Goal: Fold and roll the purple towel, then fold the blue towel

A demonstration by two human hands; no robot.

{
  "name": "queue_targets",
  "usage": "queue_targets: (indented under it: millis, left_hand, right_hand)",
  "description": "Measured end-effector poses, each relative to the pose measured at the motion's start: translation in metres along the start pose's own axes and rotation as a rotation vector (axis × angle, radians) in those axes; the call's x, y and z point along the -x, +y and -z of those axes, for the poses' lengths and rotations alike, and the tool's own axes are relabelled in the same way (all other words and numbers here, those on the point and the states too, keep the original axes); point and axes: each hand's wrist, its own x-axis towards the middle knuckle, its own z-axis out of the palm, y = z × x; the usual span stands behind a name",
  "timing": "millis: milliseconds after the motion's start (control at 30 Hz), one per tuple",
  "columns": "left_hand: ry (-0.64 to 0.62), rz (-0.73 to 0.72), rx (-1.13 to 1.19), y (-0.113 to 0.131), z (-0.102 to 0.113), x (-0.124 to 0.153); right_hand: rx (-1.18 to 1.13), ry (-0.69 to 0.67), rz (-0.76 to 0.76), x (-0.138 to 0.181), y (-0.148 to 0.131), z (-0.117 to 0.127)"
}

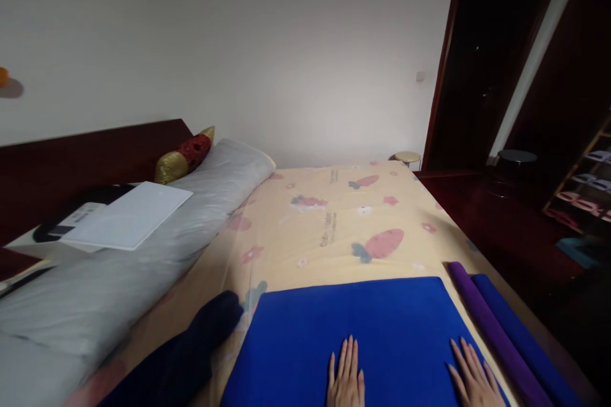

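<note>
A blue cloth lies spread flat on the bed, its far edge nearly straight. Near the middle of the cloth my left hand rests palm down with the fingers stretched out. My right hand lies flat by the cloth's right edge, fingers slightly spread. Beside that edge are a rolled or folded purple cloth and a second blue one, side by side. To the left of the spread cloth lies a dark navy bundle of fabric. The near part of the blue cloth is out of view.
The bed has a yellow sheet with a carrot and flower print. On the left, a long grey pillow carries a white board; a red and gold cushion sits behind. Stools and a shoe rack stand at right.
</note>
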Motion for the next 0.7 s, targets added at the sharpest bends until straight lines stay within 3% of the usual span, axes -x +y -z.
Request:
queue_targets:
  millis: [67,133,233,367,467,567,700]
  left_hand:
    - [-0.006,0.001,-0.007,0.001,0.001,0.000]
    - [0.005,-0.002,-0.015,0.001,-0.001,0.001]
    - [0.044,-0.011,-0.027,-0.001,-0.009,0.002]
    - [0.118,-0.026,-0.028,-0.009,-0.029,0.002]
    - [0.122,-0.028,-0.027,-0.014,-0.043,0.001]
    - [0.075,-0.027,-0.018,-0.014,-0.044,0.000]
    - [0.040,-0.057,-0.013,-0.012,-0.024,0.000]
  right_hand:
    - [0.009,0.032,0.023,0.006,0.014,0.003]
    - [0.004,0.096,-0.053,0.000,0.001,0.004]
    - [-0.021,0.192,-0.173,-0.029,-0.058,0.003]
    - [-0.126,0.067,0.004,-0.067,-0.152,-0.006]
    - [-0.232,-0.048,0.128,-0.078,-0.192,-0.020]
    - [-0.265,-0.096,0.167,-0.078,-0.203,-0.033]
    - [-0.255,-0.118,0.146,-0.073,-0.201,-0.039]
